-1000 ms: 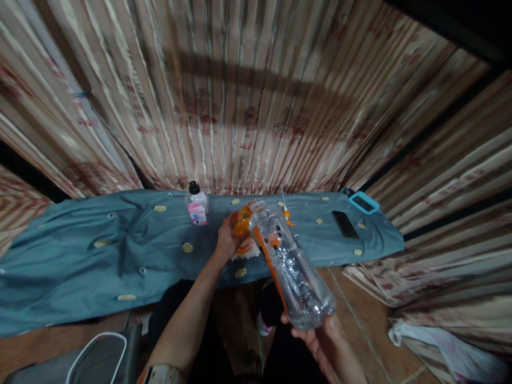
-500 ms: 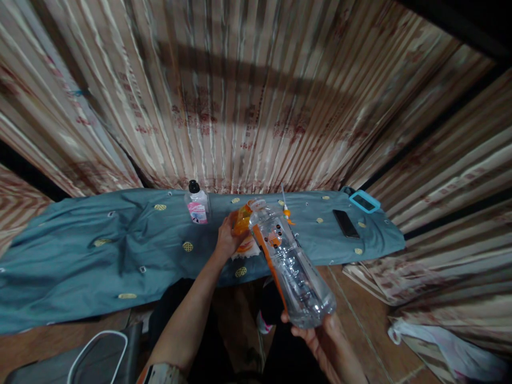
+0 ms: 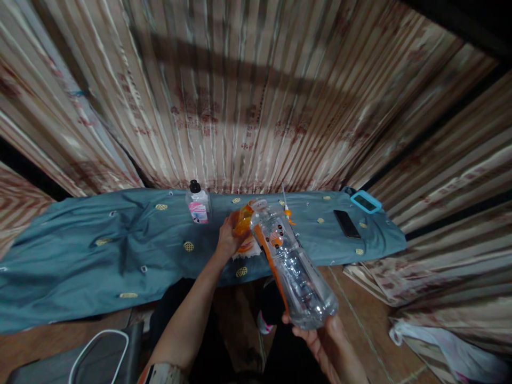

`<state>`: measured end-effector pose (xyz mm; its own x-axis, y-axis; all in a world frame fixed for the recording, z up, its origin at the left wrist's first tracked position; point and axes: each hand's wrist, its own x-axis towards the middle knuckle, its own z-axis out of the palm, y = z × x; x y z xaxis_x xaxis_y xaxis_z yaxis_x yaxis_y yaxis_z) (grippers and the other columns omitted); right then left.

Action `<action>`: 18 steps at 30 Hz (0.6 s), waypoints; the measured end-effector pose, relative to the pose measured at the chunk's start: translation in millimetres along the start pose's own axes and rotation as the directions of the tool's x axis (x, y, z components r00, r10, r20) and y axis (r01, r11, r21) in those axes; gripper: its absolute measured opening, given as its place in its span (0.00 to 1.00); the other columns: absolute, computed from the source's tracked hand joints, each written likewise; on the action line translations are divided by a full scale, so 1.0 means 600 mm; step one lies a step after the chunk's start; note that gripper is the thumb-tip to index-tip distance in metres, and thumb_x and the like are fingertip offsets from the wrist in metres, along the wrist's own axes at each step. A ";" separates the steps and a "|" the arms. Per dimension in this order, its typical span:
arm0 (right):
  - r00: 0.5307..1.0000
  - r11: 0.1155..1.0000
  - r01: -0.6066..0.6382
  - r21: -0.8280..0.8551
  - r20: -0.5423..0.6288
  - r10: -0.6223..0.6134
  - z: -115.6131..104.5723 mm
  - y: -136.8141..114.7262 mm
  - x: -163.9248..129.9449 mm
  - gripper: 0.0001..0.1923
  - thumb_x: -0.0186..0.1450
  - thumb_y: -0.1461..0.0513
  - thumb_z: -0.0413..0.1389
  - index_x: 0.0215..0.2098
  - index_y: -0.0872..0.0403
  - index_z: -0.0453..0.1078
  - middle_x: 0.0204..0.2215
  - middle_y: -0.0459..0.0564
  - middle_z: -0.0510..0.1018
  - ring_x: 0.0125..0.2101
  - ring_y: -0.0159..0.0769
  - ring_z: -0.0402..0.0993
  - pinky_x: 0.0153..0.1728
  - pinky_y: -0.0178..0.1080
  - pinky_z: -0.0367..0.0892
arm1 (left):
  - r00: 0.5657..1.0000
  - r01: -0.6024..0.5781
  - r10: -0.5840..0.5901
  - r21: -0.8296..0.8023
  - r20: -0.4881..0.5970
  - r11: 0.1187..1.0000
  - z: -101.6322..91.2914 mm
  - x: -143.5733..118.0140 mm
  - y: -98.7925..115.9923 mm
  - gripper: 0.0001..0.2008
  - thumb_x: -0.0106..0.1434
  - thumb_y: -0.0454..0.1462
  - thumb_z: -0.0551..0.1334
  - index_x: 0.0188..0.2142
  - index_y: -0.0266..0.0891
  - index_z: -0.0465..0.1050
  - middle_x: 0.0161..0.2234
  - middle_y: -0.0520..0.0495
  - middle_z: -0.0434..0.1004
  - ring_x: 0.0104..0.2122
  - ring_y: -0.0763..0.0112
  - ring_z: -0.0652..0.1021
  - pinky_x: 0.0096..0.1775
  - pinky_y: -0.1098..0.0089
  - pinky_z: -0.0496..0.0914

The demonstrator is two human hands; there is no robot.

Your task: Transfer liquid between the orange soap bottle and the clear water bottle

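My left hand (image 3: 227, 239) is closed around a small translucent orange bottle (image 3: 242, 220) above the cloth-covered bench. My right hand (image 3: 322, 341) grips the base of a large clear plastic bottle (image 3: 302, 274) with an orange label strip. That bottle lies tilted, its base toward me and its neck meeting the mouth of the orange one; whether the two touch is hard to tell. Under them, partly covered, is a crumpled white and orange piece (image 3: 248, 248). Just beyond stands a thin white-tipped thing with an orange base (image 3: 287, 208), too small to name.
A clear bottle with black cap and pink label (image 3: 198, 205) stands left on the teal cloth (image 3: 156, 266). To the right lie a black phone (image 3: 346, 224) and a blue-framed device (image 3: 365, 202). Curtains (image 3: 240, 106) hang behind. A grey case (image 3: 96, 357) sits lower left.
Almost nothing differs; the whole view has shifted very slightly, and both hands keep their hold on the two bottles.
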<state>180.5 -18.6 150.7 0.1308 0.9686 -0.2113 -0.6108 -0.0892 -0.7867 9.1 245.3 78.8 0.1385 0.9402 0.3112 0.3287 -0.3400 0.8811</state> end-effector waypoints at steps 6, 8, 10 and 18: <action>1.000 1.000 0.003 -0.001 0.014 -0.003 0.001 0.000 0.004 0.15 0.63 0.53 0.65 0.47 0.45 0.79 0.43 0.52 0.89 0.40 0.44 0.86 0.41 0.40 0.82 | 1.000 -0.003 0.003 -0.007 -0.005 1.000 0.002 0.001 -0.003 0.29 0.52 0.41 0.69 0.53 0.38 0.69 0.47 0.42 0.79 0.47 0.56 0.79 0.52 0.57 0.72; 1.000 1.000 0.003 -0.001 0.008 -0.003 0.002 0.000 0.006 0.16 0.62 0.53 0.66 0.48 0.46 0.79 0.43 0.52 0.88 0.40 0.45 0.86 0.40 0.39 0.82 | 1.000 -0.002 0.002 -0.016 -0.002 1.000 0.002 0.000 -0.003 0.29 0.52 0.41 0.69 0.53 0.37 0.69 0.47 0.40 0.78 0.47 0.55 0.79 0.52 0.56 0.72; 1.000 1.000 0.002 -0.002 0.003 -0.002 0.004 0.000 0.006 0.15 0.62 0.53 0.66 0.47 0.45 0.79 0.43 0.52 0.89 0.40 0.44 0.87 0.40 0.39 0.82 | 1.000 0.001 -0.001 -0.013 -0.001 1.000 0.002 0.000 -0.002 0.29 0.52 0.40 0.69 0.53 0.36 0.68 0.47 0.39 0.78 0.46 0.55 0.79 0.52 0.55 0.72; 1.000 1.000 0.000 -0.011 0.000 0.000 0.003 -0.002 0.004 0.14 0.63 0.53 0.65 0.47 0.45 0.80 0.43 0.51 0.88 0.40 0.43 0.86 0.40 0.39 0.82 | 1.000 0.001 -0.001 -0.015 -0.004 1.000 0.000 -0.001 0.000 0.29 0.52 0.42 0.69 0.53 0.38 0.68 0.47 0.42 0.79 0.46 0.57 0.79 0.50 0.58 0.73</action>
<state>180.2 -15.6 151.9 0.1310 0.9685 -0.2118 -0.6022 -0.0920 -0.7930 9.0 244.6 78.9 0.1343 0.9406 0.3119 0.3149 -0.3390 0.8865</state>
